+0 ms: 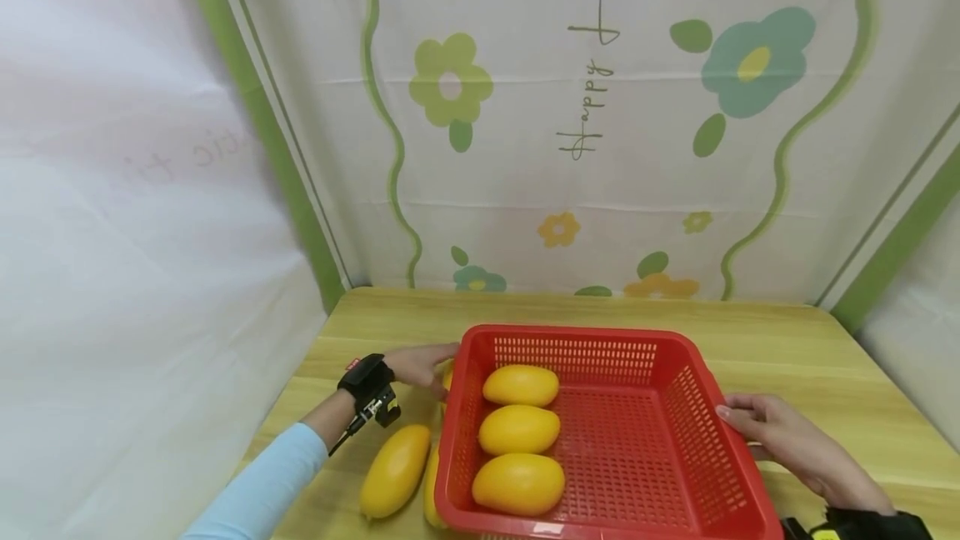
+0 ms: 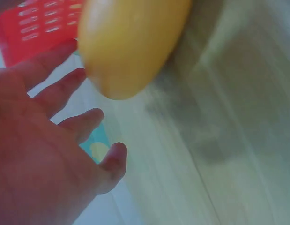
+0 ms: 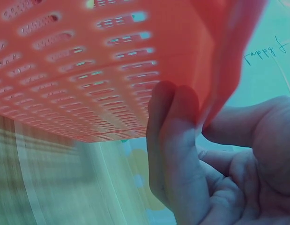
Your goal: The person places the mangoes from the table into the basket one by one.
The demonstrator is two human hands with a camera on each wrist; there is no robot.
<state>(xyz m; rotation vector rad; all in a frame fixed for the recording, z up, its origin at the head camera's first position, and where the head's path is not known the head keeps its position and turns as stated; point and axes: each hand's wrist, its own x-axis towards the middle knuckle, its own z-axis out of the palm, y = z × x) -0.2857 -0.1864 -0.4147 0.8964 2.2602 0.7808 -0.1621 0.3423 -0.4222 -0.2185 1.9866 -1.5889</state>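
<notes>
A red perforated plastic basket (image 1: 622,448) holds three yellow mangoes in a column along its left side: a back one (image 1: 521,386), a middle one (image 1: 520,429) and a front one (image 1: 519,484). My right hand (image 1: 795,436) pinches the basket's right rim, thumb on the inner side and fingers outside against the slotted wall (image 3: 121,75). At the left wall my left hand (image 1: 420,362) reaches with spread, extended fingers, its fingertips right at the basket. In the left wrist view a mango (image 2: 130,47) is close beside those fingertips.
On the wooden table (image 1: 360,319), left of the basket, lie a whole mango (image 1: 395,472) and another mango (image 1: 432,490) partly hidden by the basket wall. A printed curtain (image 1: 510,165) stands behind the table, with white fabric (image 1: 150,273) on the left.
</notes>
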